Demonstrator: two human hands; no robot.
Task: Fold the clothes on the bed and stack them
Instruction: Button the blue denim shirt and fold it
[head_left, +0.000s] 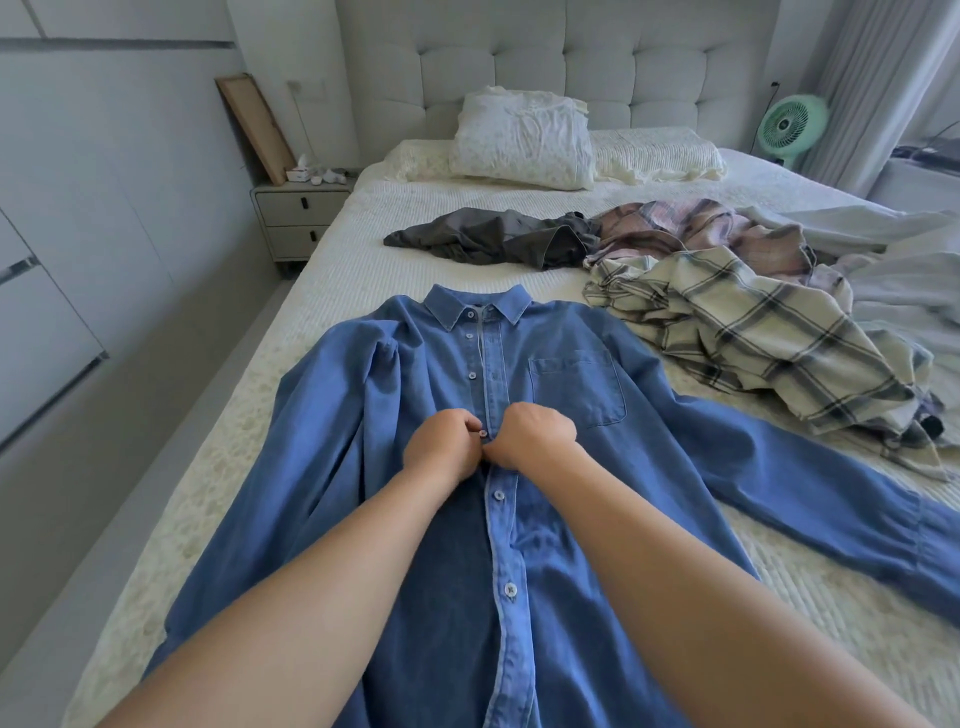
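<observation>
Denim shirt (519, 415) lies flat, front up, across the near bed (332, 270), left sleeve near the mattress edge. Left hand (444, 449) and right hand (535, 436) pinch its placket at a button (483, 434). Plaid shirts (753, 322) crowd the right; bare bedspread stretches toward the pillow (524, 137).

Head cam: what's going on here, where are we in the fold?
A person has a blue denim shirt spread front-up on the bed. The left hand and right hand both pinch the placket at a middle button; no fold is made yet. A cream plaid shirt, a pinkish plaid garment and a dark grey garment lie crumpled further up the bed. No stack is visible.
</observation>
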